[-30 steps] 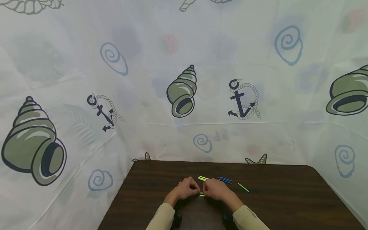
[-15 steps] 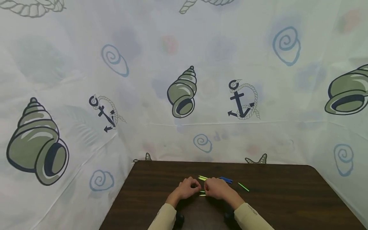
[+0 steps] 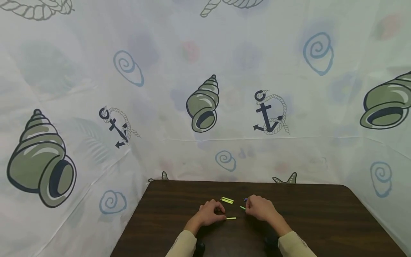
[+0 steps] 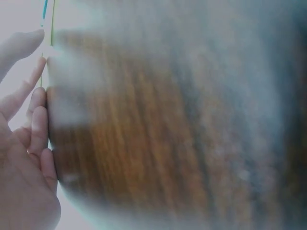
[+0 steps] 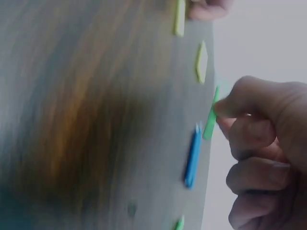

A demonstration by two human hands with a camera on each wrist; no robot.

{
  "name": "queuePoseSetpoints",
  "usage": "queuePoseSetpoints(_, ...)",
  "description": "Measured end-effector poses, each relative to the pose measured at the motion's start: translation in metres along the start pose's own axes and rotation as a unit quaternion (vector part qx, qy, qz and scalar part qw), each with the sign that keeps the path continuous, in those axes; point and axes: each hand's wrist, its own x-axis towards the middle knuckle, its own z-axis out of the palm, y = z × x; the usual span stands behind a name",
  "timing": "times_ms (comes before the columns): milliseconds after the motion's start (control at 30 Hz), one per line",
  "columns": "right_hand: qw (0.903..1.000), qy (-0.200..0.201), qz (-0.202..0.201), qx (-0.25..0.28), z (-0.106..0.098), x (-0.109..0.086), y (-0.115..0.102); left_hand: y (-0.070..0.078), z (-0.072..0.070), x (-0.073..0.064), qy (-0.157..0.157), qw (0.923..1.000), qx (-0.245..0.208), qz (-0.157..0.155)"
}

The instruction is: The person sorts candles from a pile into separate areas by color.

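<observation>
My right hand (image 3: 260,207) pinches a slim green stick (image 5: 211,115) between thumb and forefinger, raised just off the tabletop beside the blue sticks (image 5: 193,155). My left hand (image 3: 210,213) rests low over the table, its fingertips right at the left end of a yellow stick (image 3: 231,218). In the left wrist view, thumb and forefinger stand a little apart with the other fingers relaxed. Behind the hands lies a small group of yellow sticks (image 3: 227,200). Most of the blue group is covered by the right hand in the head view.
Another green stick (image 5: 179,223) lies beyond the blue ones at the lower edge of the right wrist view. The dark wood table (image 3: 179,192) ends in front of a hanging cloth (image 3: 160,89) printed with shells and anchors.
My right hand has moved right and farther forward, carrying a green stick from beside my left hand. The left hand has barely moved. The yellow stick in front now shows at greater length.
</observation>
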Motion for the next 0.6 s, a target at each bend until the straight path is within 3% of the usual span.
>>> queuePoseSetpoints(133,0.9967,0.032,0.065,0.038,-0.011,-0.009,0.02,-0.004,0.002,0.001,0.001,1.0,0.001,0.007)
queuePoseSetpoints(300,0.9895,0.048,0.115,0.073,-0.025,-0.019,0.045,-0.004,0.003,0.0,0.005,1.0,0.005,0.004)
queuePoseSetpoints(600,0.9843,0.038,0.147,0.091,-0.035,-0.025,0.074,0.016,-0.009,-0.011,-0.02,0.9998,0.001,0.008)
